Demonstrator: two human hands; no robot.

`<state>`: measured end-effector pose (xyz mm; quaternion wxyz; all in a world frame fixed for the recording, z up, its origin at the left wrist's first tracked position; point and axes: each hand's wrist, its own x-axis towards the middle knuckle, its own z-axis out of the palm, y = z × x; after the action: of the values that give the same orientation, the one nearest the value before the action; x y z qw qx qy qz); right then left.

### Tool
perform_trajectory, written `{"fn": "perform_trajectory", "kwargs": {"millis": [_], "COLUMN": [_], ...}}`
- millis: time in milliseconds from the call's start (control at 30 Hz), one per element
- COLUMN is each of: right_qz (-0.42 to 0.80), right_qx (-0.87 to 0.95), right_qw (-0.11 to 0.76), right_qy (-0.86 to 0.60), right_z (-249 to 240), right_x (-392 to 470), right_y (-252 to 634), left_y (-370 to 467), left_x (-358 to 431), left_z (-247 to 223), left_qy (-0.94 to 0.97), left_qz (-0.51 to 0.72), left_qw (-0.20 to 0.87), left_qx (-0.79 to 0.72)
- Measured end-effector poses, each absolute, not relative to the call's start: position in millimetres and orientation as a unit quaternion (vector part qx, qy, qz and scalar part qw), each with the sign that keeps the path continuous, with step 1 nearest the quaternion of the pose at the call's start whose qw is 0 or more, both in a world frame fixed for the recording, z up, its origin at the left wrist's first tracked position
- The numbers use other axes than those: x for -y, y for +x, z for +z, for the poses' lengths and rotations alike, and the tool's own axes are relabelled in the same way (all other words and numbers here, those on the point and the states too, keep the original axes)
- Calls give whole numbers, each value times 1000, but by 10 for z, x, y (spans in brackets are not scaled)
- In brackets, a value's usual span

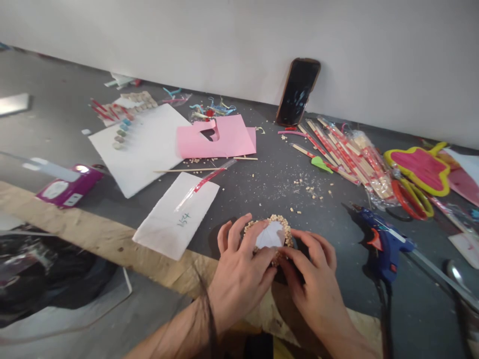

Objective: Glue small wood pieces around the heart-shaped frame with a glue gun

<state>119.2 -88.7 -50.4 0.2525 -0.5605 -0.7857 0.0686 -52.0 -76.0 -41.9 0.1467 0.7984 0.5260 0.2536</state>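
Observation:
Near the table's front edge lies a small white paper disc [272,235] rimmed with little pale wooden pieces. My left hand [239,269] grips it from the left, fingers over its rim and thumb near its front. From the right, my right hand [316,274] closes on the rim, with thumb and fingers at the lower right side. The fingertips hide part of the front rim. Short cut bits of wood [310,189] and crumbs are scattered just beyond the disc.
A blue glue gun [385,244] lies to the right, near scissors [413,199] and packaged chopsticks [340,152]. A phone [298,92] leans on the wall. Pink paper [232,137], white sheets [149,144], a white card [177,214] and a purple device [69,184] lie leftward.

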Motion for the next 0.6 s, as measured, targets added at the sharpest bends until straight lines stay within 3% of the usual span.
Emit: {"fn": "perform_trajectory", "kwargs": {"millis": [600], "right_qz": [79], "right_qx": [783], "right_qw": [260], "right_qy": [-559], "right_z": [-519], "right_x": [897], "right_y": [1228], "left_y": [-551], "left_x": [771], "left_z": [-470], "left_qy": [801], "left_qz": [264], "left_qw": [123], "left_qx": [-522]}}
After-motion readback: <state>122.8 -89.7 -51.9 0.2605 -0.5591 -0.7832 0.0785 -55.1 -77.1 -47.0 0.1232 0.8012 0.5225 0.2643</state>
